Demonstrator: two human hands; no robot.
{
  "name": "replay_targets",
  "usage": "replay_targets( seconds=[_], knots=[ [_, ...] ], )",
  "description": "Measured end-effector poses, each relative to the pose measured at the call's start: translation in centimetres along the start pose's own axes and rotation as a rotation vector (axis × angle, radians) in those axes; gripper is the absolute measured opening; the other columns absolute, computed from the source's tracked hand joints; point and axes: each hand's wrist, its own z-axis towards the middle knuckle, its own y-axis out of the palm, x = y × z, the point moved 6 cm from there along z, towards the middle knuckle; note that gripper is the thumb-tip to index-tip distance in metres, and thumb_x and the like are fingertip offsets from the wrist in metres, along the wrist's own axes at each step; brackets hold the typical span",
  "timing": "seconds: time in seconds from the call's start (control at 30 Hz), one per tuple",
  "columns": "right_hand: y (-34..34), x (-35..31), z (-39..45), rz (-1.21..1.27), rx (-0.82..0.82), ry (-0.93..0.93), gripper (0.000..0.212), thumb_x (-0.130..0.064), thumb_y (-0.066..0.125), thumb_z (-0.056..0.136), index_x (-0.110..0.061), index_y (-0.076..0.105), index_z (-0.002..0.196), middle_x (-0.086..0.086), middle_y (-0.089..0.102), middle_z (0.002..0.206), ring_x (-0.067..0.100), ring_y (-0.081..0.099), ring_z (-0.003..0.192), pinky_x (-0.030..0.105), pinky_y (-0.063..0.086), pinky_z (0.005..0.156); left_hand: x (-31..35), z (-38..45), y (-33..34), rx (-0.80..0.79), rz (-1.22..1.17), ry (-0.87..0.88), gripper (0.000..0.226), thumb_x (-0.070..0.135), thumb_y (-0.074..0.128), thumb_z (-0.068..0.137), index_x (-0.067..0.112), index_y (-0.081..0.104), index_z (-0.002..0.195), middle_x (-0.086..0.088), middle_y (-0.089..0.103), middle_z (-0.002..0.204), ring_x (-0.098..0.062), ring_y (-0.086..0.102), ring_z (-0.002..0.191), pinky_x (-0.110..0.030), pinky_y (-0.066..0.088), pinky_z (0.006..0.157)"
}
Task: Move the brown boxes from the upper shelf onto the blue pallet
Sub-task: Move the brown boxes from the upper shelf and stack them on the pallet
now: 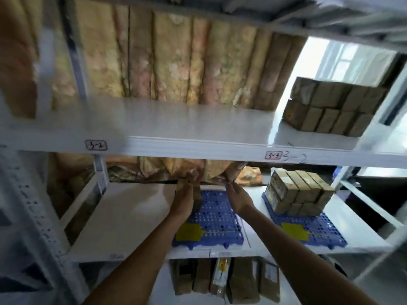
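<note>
My left hand (184,200) grips a small brown box (197,195) held upright over the back edge of the middle blue pallet (211,219). My right hand (237,198) reaches to the pallet's back right corner, and its fingertips pinch the lower end of a second brown box (234,172), which is blurred. On the upper shelf (198,128), at the right, sits a two-layer stack of brown boxes (330,106). The middle pallet carries only a yellow tag (188,232).
To the right, a second blue pallet (308,232) bears a stack of brown boxes (299,190). Floral cloth bundles (167,60) fill the back of the upper shelf and hang behind my hands. Packages (220,278) stand on the shelf below. A white upright (33,216) rises at left.
</note>
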Motion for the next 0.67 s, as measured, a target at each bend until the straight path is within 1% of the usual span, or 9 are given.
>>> replay_targets(
  seconds=[0.1, 0.17, 0.23, 0.3, 0.37, 0.43, 0.5, 0.57, 0.67],
  knots=[
    [-5.3, -1.3, -4.0, 0.025, 0.048, -0.128, 0.047, -0.047, 0.037, 0.110, -0.025, 0.060, 0.145, 0.015, 0.064, 0.143, 0.036, 0.058, 0.132, 0.030, 0.040, 0.089, 4.9, -4.2, 2.6, 0.084, 0.062, 0.152, 0.060, 0.061, 0.024, 0.103, 0.030, 0.041, 0.151, 0.005, 0.040, 0.156, -0.024, 0.042, 0.141, -0.039, 0.034, 0.115],
    [-8.8, -1.9, -6.9, 0.021, 0.083, -0.185, 0.046, -0.049, 0.037, 0.109, -0.029, 0.061, 0.142, 0.010, 0.067, 0.140, 0.031, 0.061, 0.129, 0.026, 0.038, 0.085, 7.6, -7.5, 4.9, 0.160, 0.080, 0.212, 0.055, 0.053, 0.033, 0.105, 0.024, 0.041, 0.151, 0.000, 0.035, 0.161, -0.020, 0.038, 0.143, -0.028, 0.030, 0.112],
    [-12.5, -2.4, -10.1, 0.018, 0.148, -0.241, 0.045, -0.051, 0.036, 0.108, -0.031, 0.064, 0.137, 0.002, 0.070, 0.135, 0.026, 0.063, 0.123, 0.022, 0.037, 0.075, 10.1, -11.3, 8.2, 0.130, -0.012, 0.251, 0.039, 0.049, 0.041, 0.104, 0.032, 0.046, 0.140, 0.006, 0.041, 0.155, -0.013, 0.041, 0.134, -0.015, 0.027, 0.098],
    [-15.9, -2.4, -12.9, 0.072, 0.191, -0.277, 0.048, -0.054, 0.035, 0.105, -0.029, 0.067, 0.131, -0.002, 0.072, 0.127, 0.021, 0.065, 0.114, 0.016, 0.038, 0.071, 12.9, -14.5, 11.5, 0.082, -0.015, 0.306, 0.039, 0.059, 0.040, 0.101, 0.040, 0.045, 0.134, 0.013, 0.046, 0.134, -0.011, 0.045, 0.124, -0.018, 0.025, 0.092],
    [-18.5, -2.3, -14.8, 0.113, 0.194, -0.302, 0.046, -0.052, 0.035, 0.106, -0.029, 0.068, 0.129, -0.003, 0.072, 0.128, 0.019, 0.065, 0.116, 0.028, 0.048, 0.087, 15.2, -16.4, 14.1, 0.054, -0.037, 0.338, 0.053, 0.077, 0.037, 0.089, 0.036, 0.055, 0.119, 0.006, 0.055, 0.124, -0.016, 0.053, 0.112, -0.027, 0.034, 0.087],
    [-21.1, -1.6, -15.5, 0.119, 0.199, -0.290, 0.043, -0.046, 0.036, 0.109, -0.027, 0.068, 0.131, -0.002, 0.068, 0.136, 0.020, 0.061, 0.127, 0.034, 0.045, 0.100, 17.5, -17.4, 16.3, 0.053, -0.017, 0.415, 0.072, 0.078, 0.032, 0.089, 0.024, 0.063, 0.126, -0.009, 0.069, 0.120, -0.028, 0.064, 0.107, -0.040, 0.049, 0.090],
    [-23.7, -1.0, -15.4, 0.110, 0.218, -0.273, 0.047, -0.045, 0.037, 0.110, -0.022, 0.062, 0.142, 0.000, 0.061, 0.148, 0.021, 0.054, 0.138, 0.032, 0.041, 0.107, 20.0, -17.8, 18.2, 0.028, 0.047, 0.514, 0.055, 0.066, 0.031, 0.098, 0.034, 0.063, 0.129, -0.002, 0.070, 0.124, -0.014, 0.065, 0.109, -0.042, 0.050, 0.100],
    [-26.5, 0.0, -14.8, 0.128, 0.266, -0.245, 0.053, -0.047, 0.037, 0.110, -0.019, 0.051, 0.153, 0.003, 0.052, 0.157, 0.023, 0.047, 0.146, 0.033, 0.035, 0.115, 22.6, -17.9, 19.9, 0.002, 0.021, 0.581, 0.043, 0.065, 0.033, 0.097, 0.045, 0.065, 0.118, 0.007, 0.070, 0.125, -0.003, 0.064, 0.108, -0.038, 0.050, 0.101],
    [-29.8, 1.2, -13.1, 0.168, 0.315, -0.234, 0.059, -0.052, 0.037, 0.109, -0.021, 0.042, 0.159, 0.003, 0.044, 0.163, 0.022, 0.041, 0.150, 0.035, 0.030, 0.119, 26.1, -16.4, 21.7, 0.011, -0.065, 0.575, 0.048, 0.074, 0.030, 0.088, 0.048, 0.066, 0.106, 0.012, 0.068, 0.121, -0.006, 0.062, 0.110, -0.040, 0.049, 0.101]
  ],
)
